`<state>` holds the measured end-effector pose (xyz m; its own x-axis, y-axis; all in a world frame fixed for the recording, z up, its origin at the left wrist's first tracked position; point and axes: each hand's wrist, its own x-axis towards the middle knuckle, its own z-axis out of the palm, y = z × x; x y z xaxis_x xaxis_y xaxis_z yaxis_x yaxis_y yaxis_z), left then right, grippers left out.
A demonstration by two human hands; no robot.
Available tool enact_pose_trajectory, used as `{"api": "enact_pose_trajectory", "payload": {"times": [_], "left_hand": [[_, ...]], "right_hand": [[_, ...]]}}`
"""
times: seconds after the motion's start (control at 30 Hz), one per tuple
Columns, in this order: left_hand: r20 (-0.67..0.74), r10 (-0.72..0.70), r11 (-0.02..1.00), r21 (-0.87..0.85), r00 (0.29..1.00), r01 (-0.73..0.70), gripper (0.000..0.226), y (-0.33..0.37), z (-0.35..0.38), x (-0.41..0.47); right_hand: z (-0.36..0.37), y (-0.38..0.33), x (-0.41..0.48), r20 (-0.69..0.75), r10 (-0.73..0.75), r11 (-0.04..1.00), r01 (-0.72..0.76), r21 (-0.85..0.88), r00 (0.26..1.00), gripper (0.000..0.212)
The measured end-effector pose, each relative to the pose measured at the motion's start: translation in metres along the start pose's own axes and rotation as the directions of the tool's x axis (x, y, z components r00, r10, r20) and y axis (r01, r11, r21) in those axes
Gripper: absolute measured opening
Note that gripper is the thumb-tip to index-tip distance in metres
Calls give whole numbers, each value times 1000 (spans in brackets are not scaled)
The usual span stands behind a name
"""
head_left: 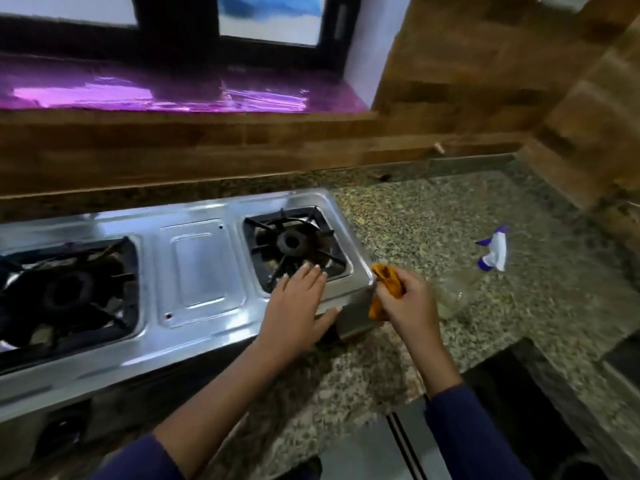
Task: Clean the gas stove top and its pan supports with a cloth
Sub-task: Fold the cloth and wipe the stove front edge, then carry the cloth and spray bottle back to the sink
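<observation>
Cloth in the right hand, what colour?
Orange. The cloth is bunched in the right hand, best seen in the head view.

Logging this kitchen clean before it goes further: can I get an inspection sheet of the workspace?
Surface: granite countertop, stove on it.
Job's things: steel gas stove top; left pan support and right pan support seated over burners; orange cloth bunched by stove's right front corner.
Clutter: spray bottle, apparently lying right of stove.
Grippers: left hand flat on stove's right front corner, fingers straight; right hand grips cloth.
Cables: nothing seen.
Surroundings: window, purple sill, wood-look wall tiles.
</observation>
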<state>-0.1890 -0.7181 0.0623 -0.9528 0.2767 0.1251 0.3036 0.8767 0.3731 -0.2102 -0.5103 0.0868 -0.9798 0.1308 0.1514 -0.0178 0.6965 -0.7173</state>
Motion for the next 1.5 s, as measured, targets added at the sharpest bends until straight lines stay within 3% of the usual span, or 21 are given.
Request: {"api": "enact_pose_trajectory", "payload": {"times": [0.1,0.2,0.3,0.57,0.7,0.77,0.9,1.03,1.13,1.23,1.4,1.5], "left_hand": [[28,-60,997,41,998,59,84,10,9,26],[25,-116,992,52,993,114,84,15,20,47],[-20,-161,987,22,987,161,74,17,27,51],[-107,-215,976,13,971,217,54,25,32,50],[-105,-225,973,34,969,230,54,29,27,50],[-80,-225,973,40,971,229,53,28,24,49],[-65,-191,982,-3,980,191,54,28,16,51],[-103,-147,950,-292,984,112,45,49,0,50],[45,-204,759,-623,978,187,46,77,0,51],[237,-122,522,-811,964,265,56,97,15,53],[323,-68,515,-799,944,310,75,128,34,52],[304,-40,632,-730,952,259,62,136,43,50]], "right_hand": [[6,7,44,66,-182,973,189,-133,981,4],[18,12,75,269,-264,914,329,-237,926,20],[24,11,74,413,-315,792,476,-382,855,28],[-11,41,51,494,-459,723,633,-276,739,26],[-8,42,81,426,-279,716,482,-505,861,22],[-11,54,91,359,-166,777,346,-526,919,23],[-25,70,80,166,-79,961,119,-251,983,17],[-39,50,47,27,64,986,-68,151,998,14],[-38,33,26,21,280,839,-255,480,960,12],[-34,22,12,97,422,625,-367,689,901,12],[-37,27,-7,90,557,426,-376,823,826,21],[-49,40,-10,158,583,268,-373,888,797,31]]}}
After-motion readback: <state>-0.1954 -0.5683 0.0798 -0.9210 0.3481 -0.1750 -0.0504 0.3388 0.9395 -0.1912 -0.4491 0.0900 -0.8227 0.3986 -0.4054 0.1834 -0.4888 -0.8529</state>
